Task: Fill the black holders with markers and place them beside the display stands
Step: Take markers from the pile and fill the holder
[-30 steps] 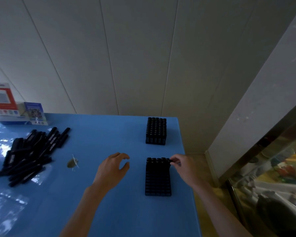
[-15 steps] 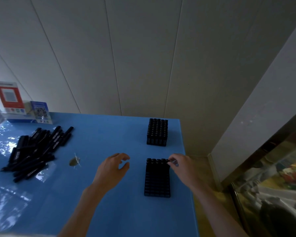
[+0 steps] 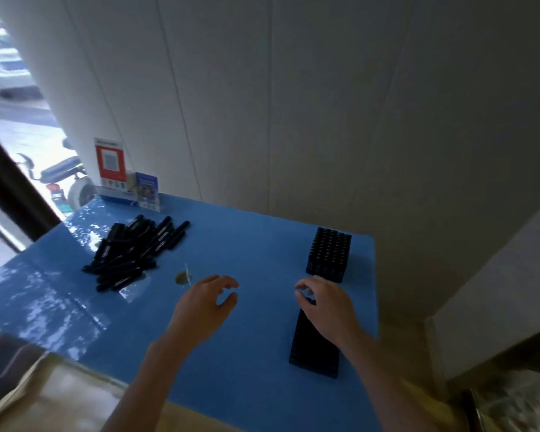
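head view, near to far: two bare forearms reach in from the bottom edge over a blue table (image 3: pixel 256 353). the right hand (image 3: pixel 328 304) lies over the far end of the nearer black holder (image 3: pixel 314 350), fingers curled down onto its top row; whether they pinch a marker there cannot be told, as the hand hides that end. the left hand (image 3: pixel 205 302) hovers above bare tabletop well to the left of that holder, fingers loosely bent and spread, thumb apart, holding nothing. just left of it, a small tan scrap (image 3: pixel 183 277) lies on the table.

there are two black holders. the second, the far black holder (image 3: pixel 329 254), stands upright just beyond the right hand near the table's right edge, packed with black caps in rows; the rows are too small to count surely.

one loose pile of black markers (image 3: pixel 134 252) lies on the left part of the table, well apart from both holders; the markers overlap, so no exact count. pale lettering on their barrels is unreadable.

at the far left corner stand two display stands: a red-and-white card stand (image 3: pixel 110 163) with a square code, and a smaller blue card stand (image 3: pixel 147 190) just beside it. their print is too blurred to read.
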A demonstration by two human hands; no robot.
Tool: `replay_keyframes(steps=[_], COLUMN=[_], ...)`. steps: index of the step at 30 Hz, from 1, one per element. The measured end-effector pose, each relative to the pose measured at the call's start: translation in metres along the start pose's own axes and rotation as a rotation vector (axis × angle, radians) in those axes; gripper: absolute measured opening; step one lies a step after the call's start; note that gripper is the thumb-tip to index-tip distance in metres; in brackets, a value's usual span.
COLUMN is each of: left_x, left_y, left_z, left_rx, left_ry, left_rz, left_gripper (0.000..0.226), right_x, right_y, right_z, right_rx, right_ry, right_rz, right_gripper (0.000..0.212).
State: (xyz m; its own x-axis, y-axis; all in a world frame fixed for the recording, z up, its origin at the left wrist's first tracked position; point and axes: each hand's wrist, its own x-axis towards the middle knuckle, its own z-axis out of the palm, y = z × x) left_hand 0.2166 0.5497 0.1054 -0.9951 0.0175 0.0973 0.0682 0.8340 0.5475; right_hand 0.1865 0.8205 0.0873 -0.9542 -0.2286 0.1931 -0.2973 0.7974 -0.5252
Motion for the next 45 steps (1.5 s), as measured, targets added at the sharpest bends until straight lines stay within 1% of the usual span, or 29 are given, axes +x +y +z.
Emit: replay_keyframes(steps=[6,10,18,21,25,28,34,41,45], left_x=[-0.026,-0.047,-0.088,-0.097,-0.101,-0.096,-0.066,-0.006,0.039], left_y=[-0.052,-0.1,-0.207,-0.25,-0.298,-0.329,-0.379,-0.435,-0.465], left_z=[-0.038,-0.069,-0.145,-0.173,-0.201,-0.217,-0.239,-0.258,-0.268], left_rx=[0.016,0.006,-0.013,-0.015,-0.015,-0.012,-0.006,0.063,0.042], left_ry=[0.074,0.086,0.15,0.139,0.122,0.11,0.135,0.117,0.099], left_rz=[-0.103,-0.152,-0.228,-0.239,-0.253,-0.261,-0.278,-0.307,-0.31], left_gripper=[0.017,0.02,0.026,0.022,0.022,0.023,0.022,0.022,0.021], right_x=[0.015,0.024,0.036,0.04,0.048,0.057,0.096,0.163,0.198], right_y=[-0.051,-0.098,-0.206,-0.242,-0.278,-0.296,-0.319,-0.337,-0.336], right_z=[0.035,0.064,0.136,0.159,0.183,0.198,0.228,0.267,0.279], right_rx=[0.004,-0.009,-0.011,-0.019,-0.038,-0.046,-0.077,-0.057,-0.059], right_ry=[-0.07,-0.114,-0.116,-0.123,-0.143,-0.166,-0.168,-0.174,-0.16], right_rz=[-0.082,-0.106,-0.096,-0.075,-0.068,-0.063,-0.05,-0.032,-0.017], right_gripper=[0.018,0.018,0.014,0.017,0.019,0.018,0.017,0.017,0.016])
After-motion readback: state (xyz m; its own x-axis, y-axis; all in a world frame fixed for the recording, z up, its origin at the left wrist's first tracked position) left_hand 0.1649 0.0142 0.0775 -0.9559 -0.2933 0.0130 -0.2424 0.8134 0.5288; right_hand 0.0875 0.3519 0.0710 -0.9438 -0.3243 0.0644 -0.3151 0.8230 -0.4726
